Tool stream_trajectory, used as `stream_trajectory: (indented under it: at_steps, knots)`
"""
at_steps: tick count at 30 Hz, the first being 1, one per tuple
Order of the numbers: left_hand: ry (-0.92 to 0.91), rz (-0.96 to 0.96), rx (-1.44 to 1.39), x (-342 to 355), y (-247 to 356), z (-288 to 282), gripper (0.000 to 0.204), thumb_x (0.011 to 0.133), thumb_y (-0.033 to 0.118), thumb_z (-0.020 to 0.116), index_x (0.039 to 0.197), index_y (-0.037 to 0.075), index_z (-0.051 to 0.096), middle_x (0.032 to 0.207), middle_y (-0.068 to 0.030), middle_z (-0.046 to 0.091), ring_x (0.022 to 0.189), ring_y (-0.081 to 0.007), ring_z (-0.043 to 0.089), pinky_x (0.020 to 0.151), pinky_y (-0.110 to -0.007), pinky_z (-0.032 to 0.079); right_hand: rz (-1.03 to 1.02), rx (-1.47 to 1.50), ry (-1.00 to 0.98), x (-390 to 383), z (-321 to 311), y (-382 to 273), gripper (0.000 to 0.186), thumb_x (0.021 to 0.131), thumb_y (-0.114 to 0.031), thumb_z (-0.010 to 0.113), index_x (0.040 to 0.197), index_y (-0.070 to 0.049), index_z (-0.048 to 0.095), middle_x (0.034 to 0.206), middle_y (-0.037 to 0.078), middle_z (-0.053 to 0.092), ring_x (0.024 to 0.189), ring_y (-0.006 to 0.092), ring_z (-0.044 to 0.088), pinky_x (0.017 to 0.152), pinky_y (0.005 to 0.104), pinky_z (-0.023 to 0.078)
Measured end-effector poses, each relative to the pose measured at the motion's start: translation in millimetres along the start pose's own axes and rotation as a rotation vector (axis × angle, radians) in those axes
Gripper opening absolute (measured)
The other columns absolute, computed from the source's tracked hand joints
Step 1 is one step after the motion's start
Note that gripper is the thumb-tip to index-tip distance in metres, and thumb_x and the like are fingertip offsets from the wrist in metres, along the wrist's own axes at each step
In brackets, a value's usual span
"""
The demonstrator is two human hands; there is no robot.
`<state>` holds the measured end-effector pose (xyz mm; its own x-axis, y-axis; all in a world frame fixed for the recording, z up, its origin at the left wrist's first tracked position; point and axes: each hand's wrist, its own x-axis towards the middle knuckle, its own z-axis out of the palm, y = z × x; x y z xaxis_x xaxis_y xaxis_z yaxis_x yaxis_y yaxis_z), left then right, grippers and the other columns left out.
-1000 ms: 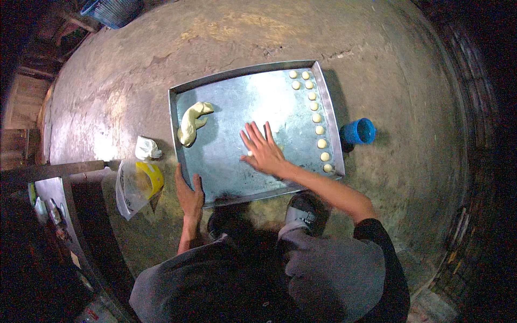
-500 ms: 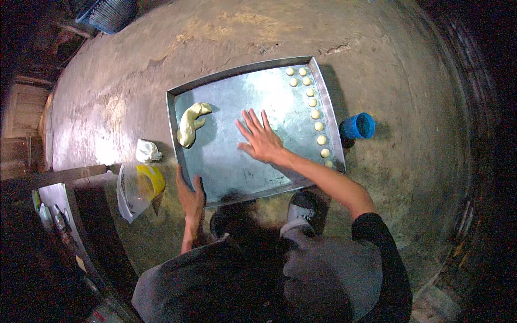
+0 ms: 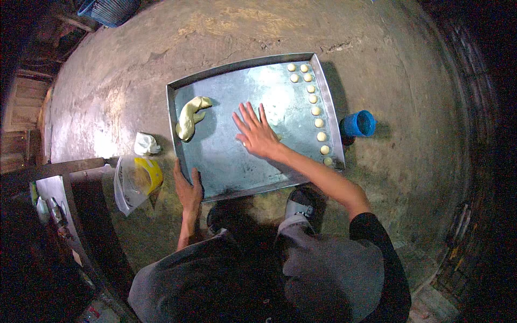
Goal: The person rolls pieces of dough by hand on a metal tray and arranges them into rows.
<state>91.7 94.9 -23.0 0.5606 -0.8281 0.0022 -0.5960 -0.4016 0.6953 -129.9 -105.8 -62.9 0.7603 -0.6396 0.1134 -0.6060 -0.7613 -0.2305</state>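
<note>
A wide metal tray (image 3: 242, 191) rests on the floor in front of me. My left hand (image 3: 187, 191) grips its lower-left corner, thumb and fingers apart around it. My right hand (image 3: 256, 132) is spread flat over the middle, fingers stretched out; a small pale bit shows by its thumb, mostly hidden under the hand. A long, folded lump of pale dough (image 3: 188, 121) lies along the left side of the tray. Several small round dough balls (image 3: 319, 123) form a line down the right side, doubled at the top.
A blue plastic cup (image 3: 355, 125) stands right of the tray. A white crumpled bundle (image 3: 145, 144) and a clear bag with something yellow (image 3: 145, 175) lie at the left, beside a dark wooden-looking frame (image 3: 86, 164). A blue basket (image 3: 106, 9) sits at the upper left.
My right hand has shifted up and slightly left over the tray, fingers still spread. The tray appears a little higher in the picture. My left hand remains at the corner.
</note>
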Motion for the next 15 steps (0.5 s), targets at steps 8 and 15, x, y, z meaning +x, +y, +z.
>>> stream_trajectory:
  at_steps: [8,15]
  knots:
    - [0.017,-0.002,-0.011,1.2,5.0,-3.8,0.064,0.098,0.024,0.061,0.152,-0.002,0.038,0.151,-0.0253,0.045,0.139,-0.0395,0.046,0.116,-0.044,0.035,0.132,0.129,0.239,92.9,-23.4,51.7,0.065,0.102,-0.033,0.053,0.158,-0.005,0.032,0.165,0.031,0.012,0.154,0.0476,0.009,0.121,0.0686,0.01]
    - [-0.015,-0.022,-0.06,2.1,8.9,7.1,0.064,0.099,0.022,0.06,0.152,-0.003,0.036,0.152,-0.0251,0.045,0.141,-0.0388,0.045,0.117,-0.042,0.034,0.091,-0.039,0.164,75.4,6.2,28.8,0.064,0.102,-0.032,0.053,0.156,-0.004,0.035,0.165,0.029,0.017,0.155,0.0439,0.011,0.123,0.0665,0.007]
